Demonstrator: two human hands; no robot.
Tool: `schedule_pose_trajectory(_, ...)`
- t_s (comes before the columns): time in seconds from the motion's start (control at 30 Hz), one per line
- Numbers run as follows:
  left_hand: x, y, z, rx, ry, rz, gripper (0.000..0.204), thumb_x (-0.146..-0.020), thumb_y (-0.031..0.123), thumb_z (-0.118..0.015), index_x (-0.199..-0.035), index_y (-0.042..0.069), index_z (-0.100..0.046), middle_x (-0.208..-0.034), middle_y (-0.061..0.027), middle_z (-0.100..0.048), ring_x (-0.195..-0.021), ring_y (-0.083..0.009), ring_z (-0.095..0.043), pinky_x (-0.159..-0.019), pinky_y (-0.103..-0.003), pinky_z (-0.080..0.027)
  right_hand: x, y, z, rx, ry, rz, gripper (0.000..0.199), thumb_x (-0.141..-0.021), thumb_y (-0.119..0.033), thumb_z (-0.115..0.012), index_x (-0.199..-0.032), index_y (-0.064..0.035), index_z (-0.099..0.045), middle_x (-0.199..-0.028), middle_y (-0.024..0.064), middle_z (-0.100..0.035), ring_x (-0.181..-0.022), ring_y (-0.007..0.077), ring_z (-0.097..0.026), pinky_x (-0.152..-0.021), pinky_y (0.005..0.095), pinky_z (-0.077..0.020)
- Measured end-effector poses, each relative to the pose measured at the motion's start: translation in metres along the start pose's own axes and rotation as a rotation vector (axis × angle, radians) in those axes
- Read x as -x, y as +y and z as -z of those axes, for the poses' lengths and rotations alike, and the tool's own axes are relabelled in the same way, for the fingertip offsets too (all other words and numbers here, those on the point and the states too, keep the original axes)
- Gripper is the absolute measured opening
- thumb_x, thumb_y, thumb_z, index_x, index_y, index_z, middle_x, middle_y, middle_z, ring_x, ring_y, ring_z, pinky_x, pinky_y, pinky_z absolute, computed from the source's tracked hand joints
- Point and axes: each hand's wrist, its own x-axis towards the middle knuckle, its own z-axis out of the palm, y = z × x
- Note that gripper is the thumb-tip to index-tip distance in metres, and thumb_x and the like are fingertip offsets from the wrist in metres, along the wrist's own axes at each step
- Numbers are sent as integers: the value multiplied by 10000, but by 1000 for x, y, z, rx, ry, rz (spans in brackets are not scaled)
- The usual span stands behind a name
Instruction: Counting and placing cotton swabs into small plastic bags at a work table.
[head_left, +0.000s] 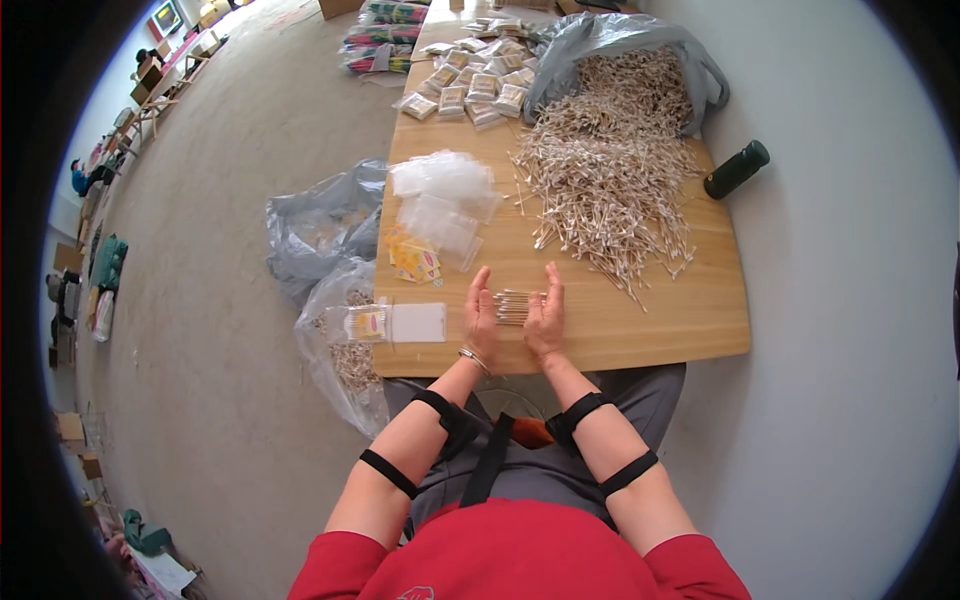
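Observation:
A small row of cotton swabs (512, 307) lies crosswise between my two hands at the table's near edge. My left hand (480, 318) presses against the left ends, its fingers pointing away from me. At the right ends is my right hand (546, 318), thumb by the swabs and fingers stretched forward. Together the hands hold the row from both sides. Left of them, a clear bag with swabs and a yellow-white card (365, 323) lies against a white block (418, 323). A large heap of loose swabs (610, 170) spreads farther off to the right.
Flat clear bags (450, 195) and yellow cards (412, 256) lie left of the heap. Filled packets (480, 85) are piled at the far side. A grey plastic sack (640, 35) surrounds the heap's back; a dark green bottle (737, 170) lies by the wall. Plastic bags (330, 225) hang at left.

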Motion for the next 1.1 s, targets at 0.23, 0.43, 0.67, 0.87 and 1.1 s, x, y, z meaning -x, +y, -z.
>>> schedule_pose_trajectory(0.23, -3, -8, 4, 69, -80, 9, 510, -1013, 312, -329, -1383, -38, -316, -1434, -167, -339, -1352, -230, -293, -1122, -340, -218, -2, 1, -7, -70, -107, 59, 518, -896, -70, -417, -1387, 37, -292, -1442, 189, -326, -1353, 289, -295, -1111, 351, -216)
schedule_pose_trajectory(0.43, -7, -17, 15, 229, 14, 70, 537, -1010, 338, -330, -1395, -35, -299, -1451, -154, -319, -1363, -229, -272, -1126, -344, -204, -3, -2, -10, -69, -65, 67, 480, -910, -104, -403, -1364, 29, -320, -1442, 207, -307, -1366, 333, -256, -1117, 389, -202)
schedule_pose_trajectory(0.67, -7, -11, 12, 176, -39, 69, 572, -1003, 377, -333, -1400, -32, -292, -1463, -144, -305, -1370, -228, -259, -1129, -350, -189, -4, 0, -14, 23, -96, 135, 472, -888, -86, -427, -1342, 29, -367, -1402, 202, -369, -1331, 315, -319, -1106, 373, -230)
schedule_pose_trajectory(0.87, -8, -23, 21, 230, 27, 66, 509, -1008, 335, -341, -1400, 10, -328, -1458, -118, -327, -1368, -227, -264, -1118, -362, -213, -3, 7, 5, 262, -345, 288, 418, -818, -55, -502, -1232, -7, -480, -1233, 174, -493, -1188, 326, -429, -1051, 401, -301)
schedule_pose_trajectory(1.1, -1, 38, 15, -860, -340, -281, 500, -883, 210, -578, -1312, -3, -434, -1424, -154, -370, -1354, -307, -293, -1104, -402, -261, -16, 21, 72, 806, 251, 163, 416, -798, -111, -583, -1202, -57, -501, -1207, 149, -504, -1180, 322, -427, -1012, 455, -311)
